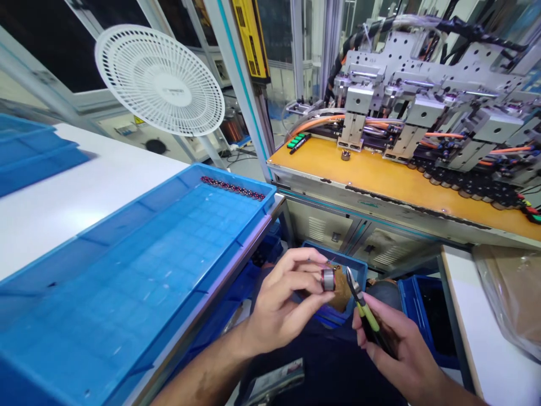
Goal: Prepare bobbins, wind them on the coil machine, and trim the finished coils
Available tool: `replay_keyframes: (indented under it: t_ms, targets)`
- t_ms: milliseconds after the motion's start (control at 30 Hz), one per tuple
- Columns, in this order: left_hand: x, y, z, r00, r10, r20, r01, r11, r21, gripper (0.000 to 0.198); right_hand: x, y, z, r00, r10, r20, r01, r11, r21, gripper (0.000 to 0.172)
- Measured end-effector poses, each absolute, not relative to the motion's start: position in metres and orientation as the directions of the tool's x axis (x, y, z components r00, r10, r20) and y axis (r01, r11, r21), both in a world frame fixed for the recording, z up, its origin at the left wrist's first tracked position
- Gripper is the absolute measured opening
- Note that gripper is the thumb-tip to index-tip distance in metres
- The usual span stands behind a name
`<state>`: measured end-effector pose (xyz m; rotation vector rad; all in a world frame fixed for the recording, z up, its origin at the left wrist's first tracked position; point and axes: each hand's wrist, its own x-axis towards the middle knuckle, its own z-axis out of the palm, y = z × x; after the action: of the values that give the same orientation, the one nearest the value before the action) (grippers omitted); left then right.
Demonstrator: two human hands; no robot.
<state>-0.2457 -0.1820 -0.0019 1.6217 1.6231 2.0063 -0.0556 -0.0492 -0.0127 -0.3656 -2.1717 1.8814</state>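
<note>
Though beside cutters [358,298], blue tray [139,270] apart.

Small ring part [328,279] in left hand [281,301]: shiny grey metal. Cutters [364,311] in right hand [395,344]: dark steel jaws, yellow-green plastic grips. Blue tray [127,282]: smooth glossy plastic. Table [63,197]: white, matt. Machine deck [393,180]: orange, smooth. Actuator blocks [422,107]: brushed aluminium. Fan guard [160,79]: white plastic.
</note>
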Motion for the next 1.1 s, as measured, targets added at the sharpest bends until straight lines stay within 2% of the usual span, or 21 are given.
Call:
replay_keyframes:
  t_ms: [133, 467, 833, 1000, 1100]
  targets:
    - [-0.246, -0.18, -0.005, -0.437, 0.59, 0.679, 0.426, -0.529, 0.734, 0.045, -0.041, -0.046, -0.009, -0.968, 0.246, 0.047, -0.02, 0.109, -0.994, 0.074]
    - [-0.24, -0.182, -0.006, -0.443, 0.572, 0.69, 0.469, -0.508, 0.722, 0.043, -0.04, -0.049, -0.003, -0.98, 0.19, 0.051, -0.047, 0.027, -0.999, 0.082]
    - [-0.241, -0.185, -0.006, -0.449, 0.568, 0.689, 0.486, -0.492, 0.723, 0.044, -0.051, -0.056, 0.007, -0.978, 0.193, 0.083, -0.096, -0.061, -0.994, 0.068]
    - [-0.243, -0.186, -0.009, -0.436, 0.561, 0.704, 0.495, -0.504, 0.708, 0.045, -0.049, -0.057, 0.001, -0.982, 0.184, 0.038, -0.061, -0.122, -0.991, 0.057]
    - [-0.244, -0.186, -0.009, -0.434, 0.562, 0.704, 0.499, -0.501, 0.707, 0.046, -0.049, -0.057, 0.001, -0.985, 0.171, 0.002, -0.025, -0.129, -0.991, 0.057]
